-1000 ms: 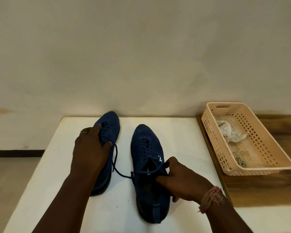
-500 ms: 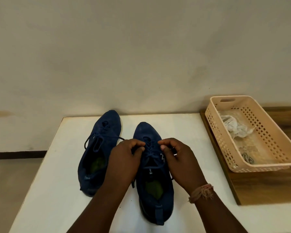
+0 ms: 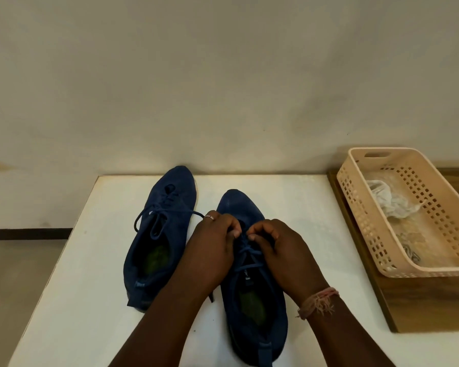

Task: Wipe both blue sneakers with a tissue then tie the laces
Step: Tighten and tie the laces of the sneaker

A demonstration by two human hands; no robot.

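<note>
Two blue sneakers stand side by side on the white table [image 3: 90, 260], toes toward the wall. The left sneaker [image 3: 159, 234] has its laces crossed in a loose bow with loops trailing to the sides. Over the right sneaker [image 3: 252, 300] both hands meet at the upper eyelets. My left hand [image 3: 212, 250] and my right hand [image 3: 278, 250] each pinch a strand of the right sneaker's lace [image 3: 245, 247] between curled fingers and thumb. A crumpled white tissue [image 3: 387, 200] lies in the basket.
A peach plastic basket [image 3: 368, 234] rests on a wooden board [image 3: 421, 303] at the table's right side. A plain wall rises just behind the table. Floor shows to the left of the table edge.
My left hand left the left sneaker and joined the right hand over the right sneaker's laces. Between half a second ago and now both hands stay there, pinching the lace strands closer together.
</note>
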